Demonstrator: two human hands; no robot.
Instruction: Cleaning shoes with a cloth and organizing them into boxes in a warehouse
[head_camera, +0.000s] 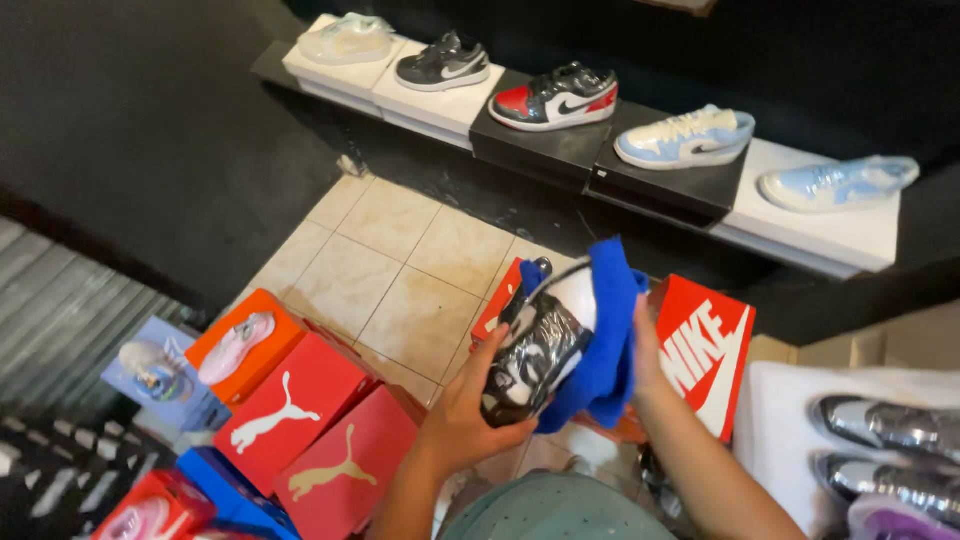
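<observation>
Gripping the wrapped sneaker (535, 350) from below in the left hand (470, 410), pressed the blue cloth (605, 345) against it with the right hand (645, 355); best wiped gently, steadily.

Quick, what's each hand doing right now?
Left hand: closed around a plastic-wrapped black-and-white sneaker.
Right hand: pressing a blue cloth against that sneaker.

You're holding a plastic-wrapped black-and-white sneaker (535, 352) tilted toe-down above the red boxes, with a blue cloth (603, 340) draping over its right side.
</observation>
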